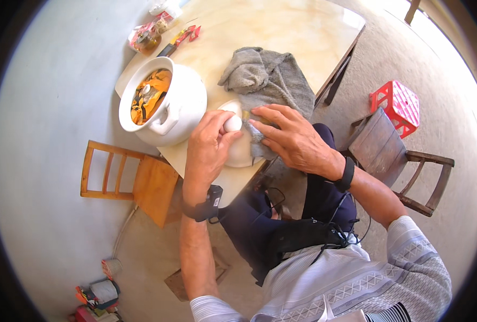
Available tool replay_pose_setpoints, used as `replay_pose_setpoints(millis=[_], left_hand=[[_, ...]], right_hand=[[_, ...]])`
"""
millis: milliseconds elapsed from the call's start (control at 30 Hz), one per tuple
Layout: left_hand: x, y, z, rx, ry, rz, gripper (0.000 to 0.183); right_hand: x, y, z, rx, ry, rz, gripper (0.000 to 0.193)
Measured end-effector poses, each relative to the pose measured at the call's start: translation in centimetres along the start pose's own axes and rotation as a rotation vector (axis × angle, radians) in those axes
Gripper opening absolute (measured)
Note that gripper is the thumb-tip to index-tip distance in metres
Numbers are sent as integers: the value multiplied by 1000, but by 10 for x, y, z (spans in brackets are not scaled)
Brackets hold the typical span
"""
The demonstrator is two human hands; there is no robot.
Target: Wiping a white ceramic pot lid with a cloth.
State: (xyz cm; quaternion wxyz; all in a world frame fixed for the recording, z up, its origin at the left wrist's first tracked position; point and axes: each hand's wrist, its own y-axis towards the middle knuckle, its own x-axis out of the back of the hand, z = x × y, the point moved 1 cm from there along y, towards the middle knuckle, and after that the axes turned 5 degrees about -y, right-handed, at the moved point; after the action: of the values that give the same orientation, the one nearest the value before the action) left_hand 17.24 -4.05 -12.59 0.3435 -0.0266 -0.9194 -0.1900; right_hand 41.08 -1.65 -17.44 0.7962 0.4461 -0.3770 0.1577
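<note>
Piece (232, 123), white, egg-shaped: pinched in your left hand (206, 142), fingertips drawn together, over the white disc (239, 154). Your right hand (298, 138): fingers half-spread at grey cloth (258, 147), grip on it unclear.

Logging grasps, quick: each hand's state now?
Left hand: closed, holding a white rounded thing.
Right hand: fingers partly spread at a grey cloth; grip cannot be told.

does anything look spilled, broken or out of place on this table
Nothing plainly spilled or broken shows. Only the crumpled grey cloth looks untidy, bunched on the pale marbled tabletop beyond the right hand.
</note>
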Motion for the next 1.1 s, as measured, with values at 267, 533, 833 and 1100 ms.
replay_pose_setpoints(millis=[267, 533, 833, 1100], left_hand=[[4, 4, 9, 9, 5, 6, 43], [-3, 1, 10, 41, 73, -72, 45], [0, 7, 3, 43, 65, 11, 43], [-5, 9, 2, 34, -2, 55, 42]], right_hand=[[-15, 44, -36, 28, 91, -8, 33], [-21, 26, -23, 28, 10, -134, 35], [-1, 0, -5, 2, -19, -125, 41], [-22, 41, -37, -17, -6, -124, 29]])
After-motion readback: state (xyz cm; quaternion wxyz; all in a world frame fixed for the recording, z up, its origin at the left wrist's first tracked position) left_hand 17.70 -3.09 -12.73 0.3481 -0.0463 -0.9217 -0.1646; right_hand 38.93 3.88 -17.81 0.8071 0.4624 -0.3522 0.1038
